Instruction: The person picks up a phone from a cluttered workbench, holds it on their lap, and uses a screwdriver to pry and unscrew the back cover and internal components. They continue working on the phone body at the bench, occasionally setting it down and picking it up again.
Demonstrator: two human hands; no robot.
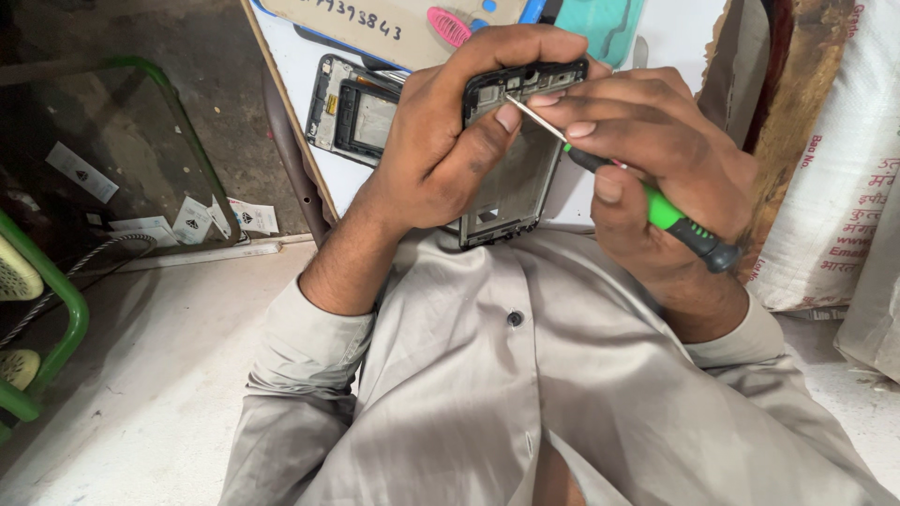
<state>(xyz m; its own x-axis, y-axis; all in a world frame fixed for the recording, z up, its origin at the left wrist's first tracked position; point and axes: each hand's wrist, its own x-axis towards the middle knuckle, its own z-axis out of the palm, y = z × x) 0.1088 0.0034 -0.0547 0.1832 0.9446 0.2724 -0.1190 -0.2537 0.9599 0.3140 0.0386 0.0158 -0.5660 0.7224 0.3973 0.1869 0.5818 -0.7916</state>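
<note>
Right hand (647,150) pinches screwdriver (656,208), tip hidden in phone frame (511,150); left hand (450,131) grips it, covering its left edge

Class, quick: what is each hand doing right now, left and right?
Left hand: closed around a black phone frame, thumb on its upper part.
Right hand: closed on a green-and-black screwdriver, tip at the frame's top.

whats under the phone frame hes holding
Under the phone frame lies a white board; beside it on the board sits a second phone frame. The left hand and the right hand, holding a screwdriver, cover the rest.
</note>
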